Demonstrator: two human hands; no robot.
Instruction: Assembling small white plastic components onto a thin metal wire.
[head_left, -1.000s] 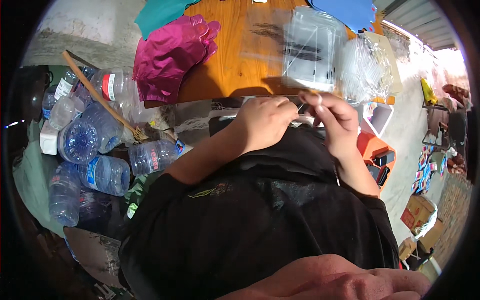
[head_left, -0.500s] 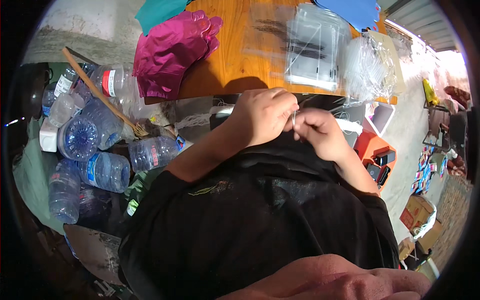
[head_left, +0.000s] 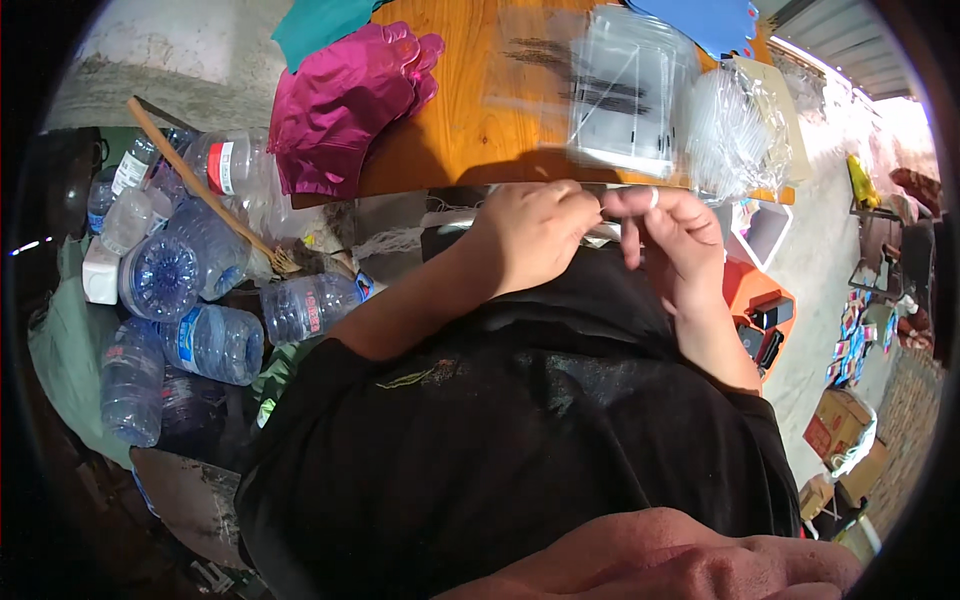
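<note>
My left hand (head_left: 530, 235) and my right hand (head_left: 675, 245) meet fingertip to fingertip just below the near edge of an orange wooden table (head_left: 460, 140), above my black-clothed lap. Both pinch a small thin pale item (head_left: 603, 205) that their fingers mostly hide. A white band shows on one right finger. Just beyond the hands, a stack of clear plastic bags (head_left: 625, 100) lies on the table.
Pink rubber gloves (head_left: 345, 100) and crumpled clear plastic (head_left: 735, 130) lie on the table. Several plastic bottles (head_left: 215, 340) and a wooden stick (head_left: 200, 185) are piled at my left. An orange box (head_left: 765, 310) and cardboard boxes (head_left: 840, 420) sit on the ground at my right.
My right hand came down against my left hand, then eased slightly right with its fingers stretched out. The left hand has stayed in place.
</note>
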